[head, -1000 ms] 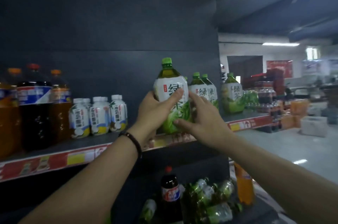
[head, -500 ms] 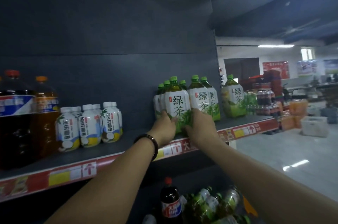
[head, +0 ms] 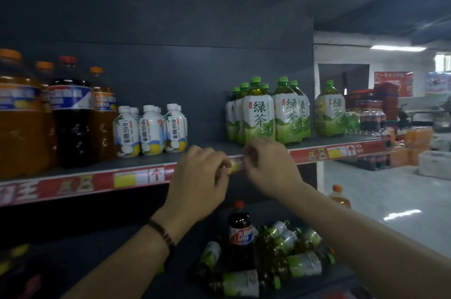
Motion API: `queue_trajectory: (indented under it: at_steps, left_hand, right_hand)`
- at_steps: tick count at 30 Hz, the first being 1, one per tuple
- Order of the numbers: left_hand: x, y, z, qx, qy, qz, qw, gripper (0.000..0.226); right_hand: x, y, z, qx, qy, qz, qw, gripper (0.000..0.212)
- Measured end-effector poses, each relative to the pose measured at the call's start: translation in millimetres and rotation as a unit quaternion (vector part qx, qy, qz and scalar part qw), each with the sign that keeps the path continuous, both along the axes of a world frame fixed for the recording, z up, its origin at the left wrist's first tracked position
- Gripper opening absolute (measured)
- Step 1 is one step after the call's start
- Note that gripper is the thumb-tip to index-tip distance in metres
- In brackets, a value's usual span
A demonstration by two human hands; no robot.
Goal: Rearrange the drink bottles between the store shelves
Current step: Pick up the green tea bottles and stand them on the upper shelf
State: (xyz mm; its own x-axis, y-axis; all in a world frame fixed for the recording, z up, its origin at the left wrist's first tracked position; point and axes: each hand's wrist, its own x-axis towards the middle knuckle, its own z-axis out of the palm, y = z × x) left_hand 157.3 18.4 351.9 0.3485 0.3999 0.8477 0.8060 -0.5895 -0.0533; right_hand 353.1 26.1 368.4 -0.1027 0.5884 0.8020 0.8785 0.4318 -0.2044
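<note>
The big green-capped plastic tea bottle (head: pixel 258 115) with the white-and-green wrap is stood upright at the front of its cluster on the dark upper shelf (head: pixel 317 142) — 绿茶 is printed down the label. It's full, so likely heavy, and the film looks slick; best gripped round the waist or propped from underneath. The left hand (head: pixel 200 176) and right hand (head: pixel 268 169) are held just below, fingers loosely curled, nothing gripped.

Green-capped tea bottles (head: pixel 258 113), white-green labels; white coconut-drink bottles (head: pixel 151 131); red-yellow shelf strip (head: pixel 127 180); orange soda (head: pixel 19 128).
</note>
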Motion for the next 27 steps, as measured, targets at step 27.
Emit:
queue_trajectory:
  at_steps: [27]
  left_hand:
    - [-231,44,-343,-0.535,-0.170,0.240,0.792,0.053]
  right_hand:
    - [-316,168,-307,-0.343,-0.204,0.081,0.913,0.078]
